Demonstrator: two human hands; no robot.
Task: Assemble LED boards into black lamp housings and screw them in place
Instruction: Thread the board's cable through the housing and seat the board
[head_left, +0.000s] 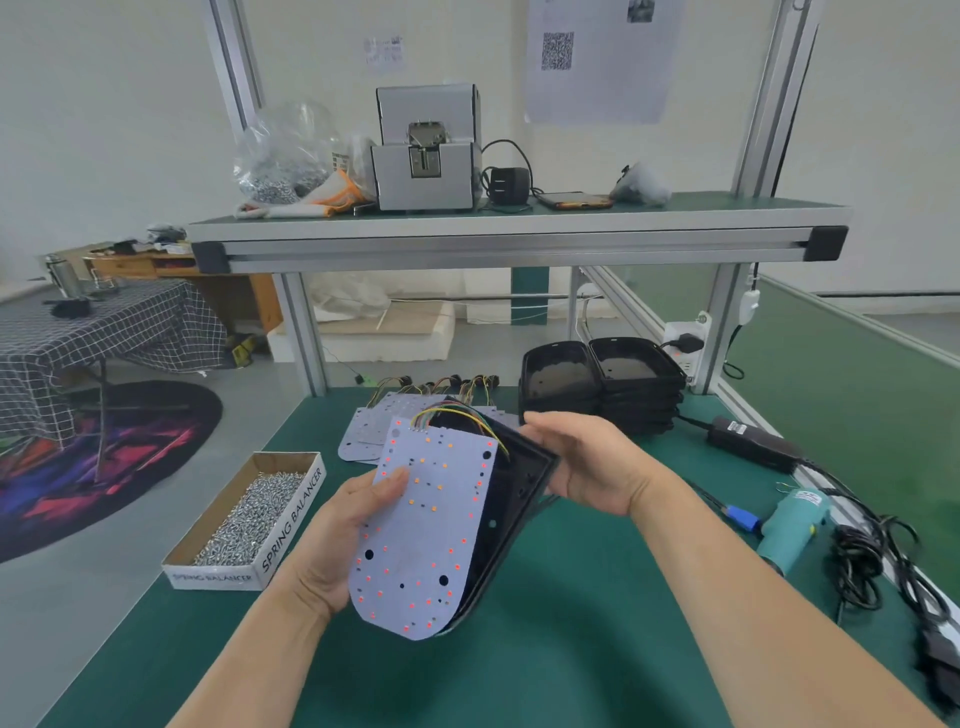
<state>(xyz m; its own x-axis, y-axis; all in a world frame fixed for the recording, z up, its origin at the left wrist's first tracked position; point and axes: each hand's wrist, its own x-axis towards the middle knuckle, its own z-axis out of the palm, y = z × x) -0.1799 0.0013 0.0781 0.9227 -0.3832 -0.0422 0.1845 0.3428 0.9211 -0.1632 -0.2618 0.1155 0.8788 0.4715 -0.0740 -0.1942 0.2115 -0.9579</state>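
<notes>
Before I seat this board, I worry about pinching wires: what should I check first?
1. LED board gripped by left hand: ok.
2. black housing held by right hand: ok.
3. Board lying flat inside the housing: not ok, it stands tilted in front of it.
4. wires clear of the housing rim: cannot tell, they curve over behind the board's edge.
5. screw box near the left hand, holding screws: ok.
6. teal tool lying off to the right: ok.

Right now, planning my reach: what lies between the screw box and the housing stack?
Head view: a pile of LED boards, partly hidden by the held board.
</notes>
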